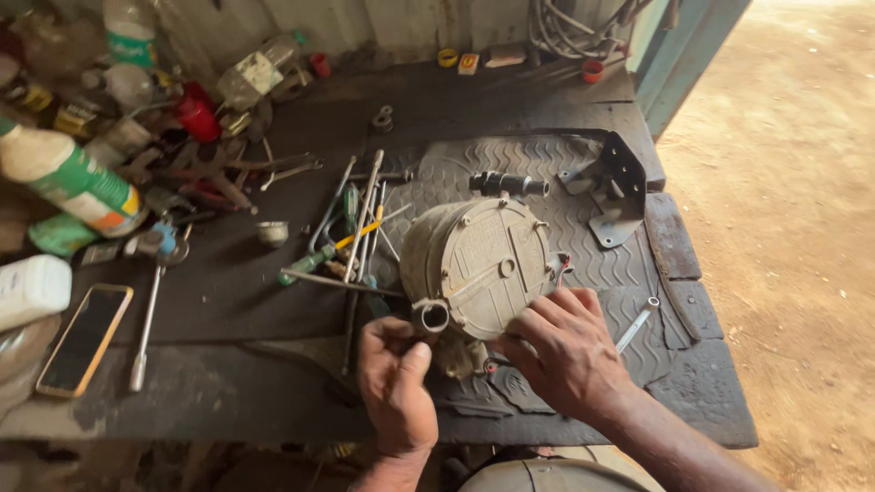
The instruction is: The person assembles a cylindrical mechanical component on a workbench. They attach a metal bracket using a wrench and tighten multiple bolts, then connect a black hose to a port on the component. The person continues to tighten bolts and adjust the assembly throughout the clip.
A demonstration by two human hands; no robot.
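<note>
At the dark rubber-matted counter [273, 292], my left hand [394, 387] fingers pinch the round grey metal housing's [478, 264] short pipe stub [429, 316] while my right hand [565, 351] fingers press its rim, and, upended near the edge, it could tip if either grip slackens.

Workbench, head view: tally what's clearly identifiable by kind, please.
Round metal housing: 1
Phone: 1
Black metal bracket: 1
Green-and-white bottle: 1
Hands, left hand and right hand: 2
Total: 6; the loose tools overlap too much to count.
</note>
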